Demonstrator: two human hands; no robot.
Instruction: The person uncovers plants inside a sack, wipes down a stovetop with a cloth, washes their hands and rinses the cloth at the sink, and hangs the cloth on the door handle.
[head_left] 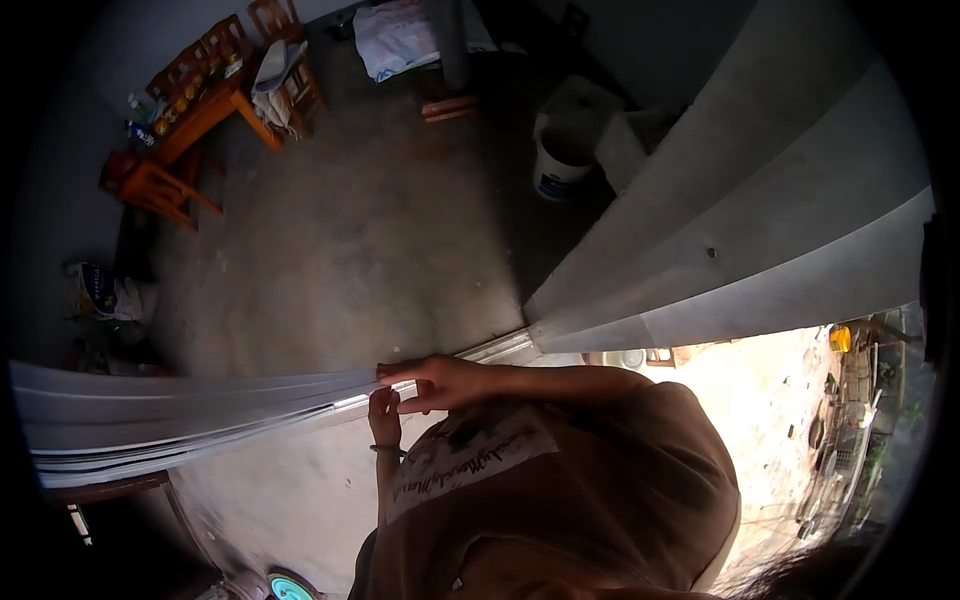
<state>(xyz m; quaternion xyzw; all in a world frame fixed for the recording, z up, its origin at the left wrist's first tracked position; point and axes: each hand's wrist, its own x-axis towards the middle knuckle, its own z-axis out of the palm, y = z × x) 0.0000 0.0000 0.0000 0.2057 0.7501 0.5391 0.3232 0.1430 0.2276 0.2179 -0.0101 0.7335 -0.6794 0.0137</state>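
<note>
My right hand [445, 383] reaches across in front of my chest, its fingers stretched toward the end of a pale door panel [200, 398] and its thumb apart below. Close under it is my left hand [384, 408], raised, with curled fingers near the same panel end. Whether the left fingers grip anything is too dark and small to make out. A thin dark bracelet [388, 449] circles my left wrist. Beneath the hands runs a light door track [495, 348] along the threshold.
Another large pale panel [720, 230] stands at right. Inside are a wooden table [205, 122], chairs [165, 192], a white bucket [560, 165] and a pale sack or sheet [395, 40]. A bag [100, 292] leans at the left wall. Bright outdoor ground [760, 400] lies at right.
</note>
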